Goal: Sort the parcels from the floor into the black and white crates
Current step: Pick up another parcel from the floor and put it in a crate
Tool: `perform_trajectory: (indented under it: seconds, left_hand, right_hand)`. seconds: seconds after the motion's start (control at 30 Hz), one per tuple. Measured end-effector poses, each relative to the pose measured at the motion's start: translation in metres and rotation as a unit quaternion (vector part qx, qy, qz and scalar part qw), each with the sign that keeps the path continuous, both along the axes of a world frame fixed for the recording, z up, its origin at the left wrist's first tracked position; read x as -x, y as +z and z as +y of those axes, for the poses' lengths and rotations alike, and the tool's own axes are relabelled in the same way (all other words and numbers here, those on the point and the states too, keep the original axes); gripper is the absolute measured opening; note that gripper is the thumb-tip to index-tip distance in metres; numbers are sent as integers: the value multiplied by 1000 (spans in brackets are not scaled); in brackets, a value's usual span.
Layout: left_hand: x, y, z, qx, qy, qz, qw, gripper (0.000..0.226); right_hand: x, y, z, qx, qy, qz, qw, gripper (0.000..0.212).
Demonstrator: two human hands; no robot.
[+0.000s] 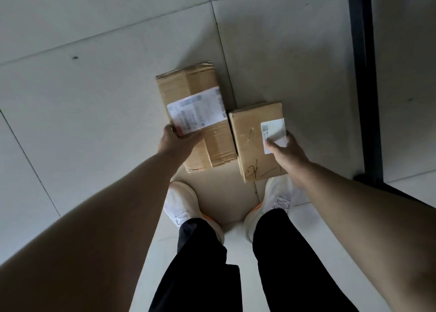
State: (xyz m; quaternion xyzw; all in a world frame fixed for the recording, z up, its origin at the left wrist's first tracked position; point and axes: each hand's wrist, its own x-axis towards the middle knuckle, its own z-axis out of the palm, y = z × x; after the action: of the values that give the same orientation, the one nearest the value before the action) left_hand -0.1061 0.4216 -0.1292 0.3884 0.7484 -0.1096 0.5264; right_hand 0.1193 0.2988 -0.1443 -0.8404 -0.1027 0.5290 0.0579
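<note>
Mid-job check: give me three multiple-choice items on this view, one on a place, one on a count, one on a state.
1. Where does the black post stand?
A. far left
B. between the feet
C. far right

2. How many cardboard parcels show?
A. two
B. one
C. four

3. What is the right hand doing?
A. hanging free
B. gripping the smaller parcel
C. lying flat on the tiles

Key:
1 C: the post runs down the picture's right side.
2 A: the larger parcel is in the left hand, and the smaller is in the right.
3 B: its thumb lies on that parcel's white label, with fingers round the side.
</note>
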Motion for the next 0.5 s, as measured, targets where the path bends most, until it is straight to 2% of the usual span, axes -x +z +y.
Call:
perform_trajectory:
  seconds: [0.1,0.17,0.27,0.43,0.5]
  left_hand:
    - [6,-7,-13,30,84,-18,996,65]
    - [8,-8,-18,29,143,-55,988,61]
    - [11,8,-19,17,167,-86,982,55]
    - [26,84,-9,-37,164,-100,981,34]
    - [27,130,-5,-49,182,-122,974,32]
  right_hand:
    - [-3,-5,-3,-17,-62,76,995,51]
    - [-1,-5,-4,-17,-88,82,993,49]
    - [4,7,-6,-30,-132,74,988,68]
    - [5,96,-2,-82,-127,85,985,71]
    - [7,146,7,-104,-111,102,983,57]
